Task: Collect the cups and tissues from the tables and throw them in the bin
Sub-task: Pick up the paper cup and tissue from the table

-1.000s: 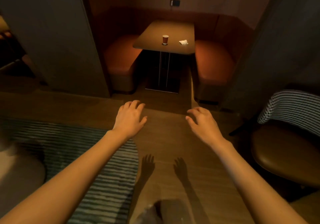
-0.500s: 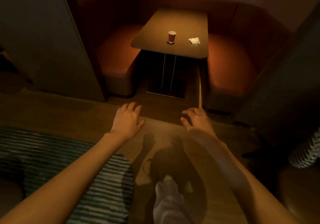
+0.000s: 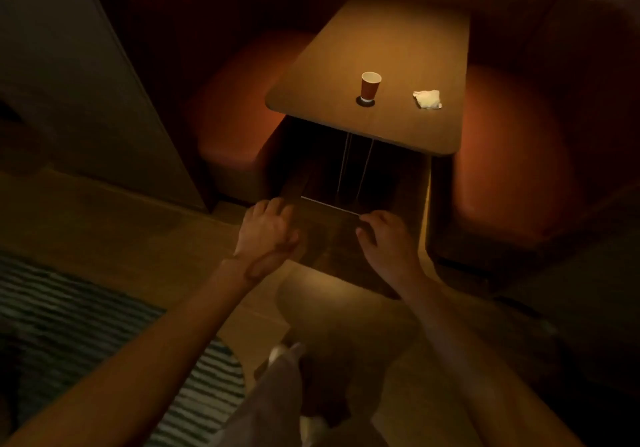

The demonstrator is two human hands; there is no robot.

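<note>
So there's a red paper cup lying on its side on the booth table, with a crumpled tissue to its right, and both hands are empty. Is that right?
Not quite. The head view shows the red paper cup standing upright on the booth table, open rim facing up, not lying on its side. The rest holds: the crumpled tissue lies to its right, and the left hand and right hand are both empty.
</note>
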